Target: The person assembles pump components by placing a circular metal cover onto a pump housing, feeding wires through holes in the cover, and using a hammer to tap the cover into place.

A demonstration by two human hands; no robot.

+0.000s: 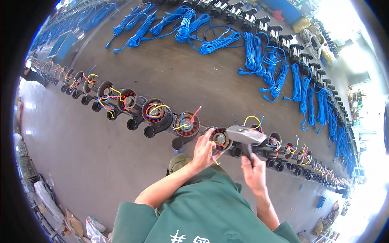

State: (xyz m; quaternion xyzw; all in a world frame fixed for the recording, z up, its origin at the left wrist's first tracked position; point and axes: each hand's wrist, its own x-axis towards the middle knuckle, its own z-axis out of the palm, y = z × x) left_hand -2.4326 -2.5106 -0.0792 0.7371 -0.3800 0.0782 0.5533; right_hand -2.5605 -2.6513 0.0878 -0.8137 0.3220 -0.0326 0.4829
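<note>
My right hand (255, 173) is wrapped round the dark handle of a hammer (245, 134). The wide grey hammer head, slightly blurred, is raised just right of an open round motor housing (220, 138) and partly covers its neighbour. My left hand (204, 150) grips the near left rim of that housing, fingers closed against its edge. Inside the housing sit a ring of reddish windings and a pale metal centre. Yellow and red wires (216, 161) hang by the left fingertips; whether the fingers pinch them I cannot tell.
Several similar motor housings (154, 111) with loose coloured wires stand in a long row to both sides. Past them, bundled blue cables (221, 42) lie on the floor by another row of black and silver motors (249, 19). Bags and cardboard (74, 222) lie at the lower left.
</note>
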